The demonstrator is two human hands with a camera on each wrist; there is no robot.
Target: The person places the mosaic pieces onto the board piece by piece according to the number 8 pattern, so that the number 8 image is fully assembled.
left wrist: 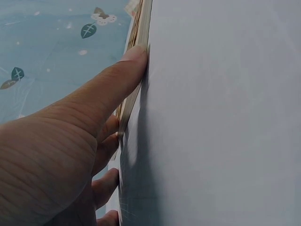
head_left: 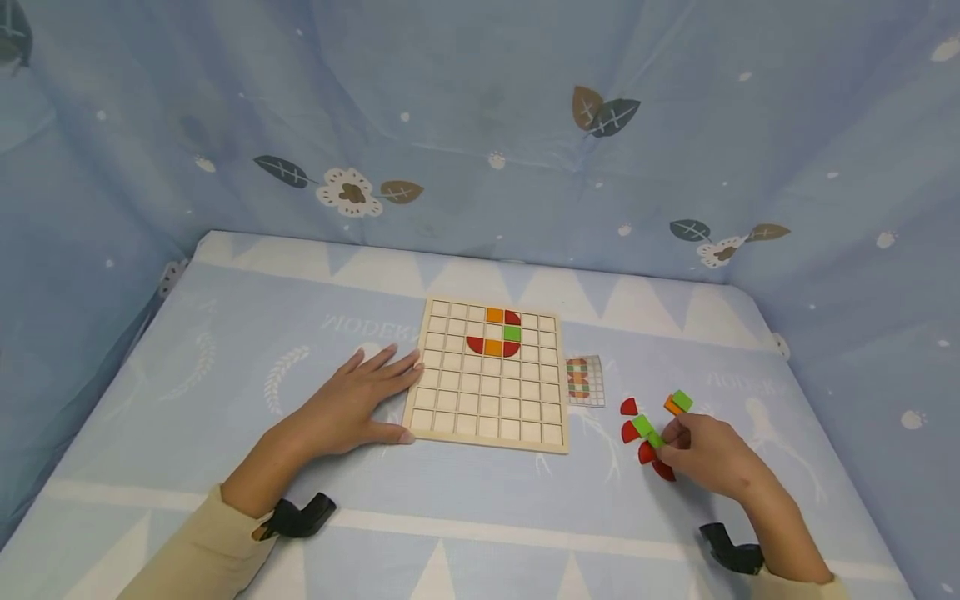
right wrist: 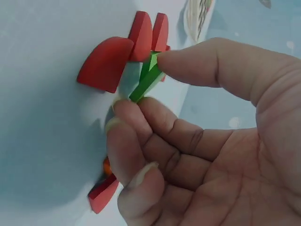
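My left hand point(head_left: 348, 404) lies spread beside the wooden grid board point(head_left: 480, 404), fingertips and thumb against its left edge and near corner. In the left wrist view, the thumb point(left wrist: 110, 84) presses along the board's side. Over at the right, my right hand point(head_left: 716, 457) pinches a green square tile point(right wrist: 148, 84) between thumb and fingertips, the other fingers curled in. Around it lie several red quarter-round pieces point(right wrist: 106, 66), another green tile point(head_left: 642, 425), and a green tile point(head_left: 682, 400) overlapping an orange tile point(head_left: 671, 406).
Red, orange and green pieces sit in the board's upper cells, among them an orange tile point(head_left: 492, 347) and a green tile point(head_left: 512, 333). A small pattern card point(head_left: 596, 382) lies against the board's right edge. Blue patterned cloth point(head_left: 480, 100) hangs behind the table.
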